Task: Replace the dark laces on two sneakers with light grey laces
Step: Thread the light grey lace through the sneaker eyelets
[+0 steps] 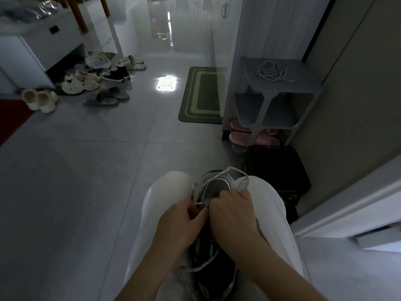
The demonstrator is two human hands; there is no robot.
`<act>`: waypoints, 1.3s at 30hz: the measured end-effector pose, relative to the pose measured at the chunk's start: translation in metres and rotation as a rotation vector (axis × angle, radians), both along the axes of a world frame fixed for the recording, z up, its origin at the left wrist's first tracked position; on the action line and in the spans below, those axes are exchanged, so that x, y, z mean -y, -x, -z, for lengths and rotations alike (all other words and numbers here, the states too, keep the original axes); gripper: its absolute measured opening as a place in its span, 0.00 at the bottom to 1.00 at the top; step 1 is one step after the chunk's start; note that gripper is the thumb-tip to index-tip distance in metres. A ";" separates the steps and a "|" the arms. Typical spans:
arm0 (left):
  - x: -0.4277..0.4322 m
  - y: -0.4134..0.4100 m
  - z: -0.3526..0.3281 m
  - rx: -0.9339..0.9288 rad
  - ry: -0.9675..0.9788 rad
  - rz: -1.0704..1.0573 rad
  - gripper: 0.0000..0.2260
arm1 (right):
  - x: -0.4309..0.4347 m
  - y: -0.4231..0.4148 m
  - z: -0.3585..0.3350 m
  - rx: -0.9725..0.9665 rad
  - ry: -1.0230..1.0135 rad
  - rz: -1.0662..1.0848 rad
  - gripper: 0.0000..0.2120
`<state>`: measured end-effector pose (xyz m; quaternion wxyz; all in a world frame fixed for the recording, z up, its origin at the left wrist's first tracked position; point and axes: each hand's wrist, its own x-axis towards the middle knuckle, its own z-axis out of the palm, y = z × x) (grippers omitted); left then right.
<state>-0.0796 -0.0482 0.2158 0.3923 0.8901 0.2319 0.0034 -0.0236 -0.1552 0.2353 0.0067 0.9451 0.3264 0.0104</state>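
A grey and black sneaker (217, 185) lies between my knees on my lap, toe pointing away from me. A light grey lace (236, 172) loops over its toe and trails down its left side. My left hand (180, 224) pinches a lace end at the sneaker's eyelets. My right hand (234, 211) is closed on the lace and the sneaker's upper, right beside my left hand. My hands hide the eyelets. A second coil of light lace (272, 71) lies on top of the grey shoe rack (303, 88) at the right.
Pink slippers (239, 135) sit on the rack's lowest level, a dark bin (277, 170) stands just in front of it. A green mat (201, 94) lies on the tiled floor ahead. Several shoes and slippers (91, 81) are scattered by a white cabinet (39, 46) at far left.
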 end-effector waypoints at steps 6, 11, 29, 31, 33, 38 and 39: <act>-0.009 -0.002 0.009 0.040 0.104 0.007 0.14 | 0.029 0.003 0.004 -0.204 -0.450 -0.194 0.13; -0.006 -0.004 0.013 0.071 0.084 0.013 0.14 | 0.062 0.045 -0.029 -0.727 -0.771 -0.413 0.18; -0.014 -0.004 0.011 0.021 0.174 0.074 0.12 | -0.004 0.011 0.004 -0.056 -0.042 0.179 0.07; -0.011 -0.003 0.009 0.011 0.132 0.080 0.13 | -0.003 0.007 0.010 -0.041 -0.058 0.130 0.05; -0.011 -0.003 0.010 0.007 0.071 0.083 0.11 | 0.003 0.005 0.004 -0.113 -0.090 0.079 0.09; -0.012 -0.002 0.010 0.040 -0.017 0.166 0.10 | 0.045 0.022 -0.009 -0.371 -0.389 -0.230 0.12; -0.011 -0.002 0.010 0.060 -0.015 0.165 0.09 | 0.048 0.028 -0.017 -0.445 -0.398 -0.305 0.12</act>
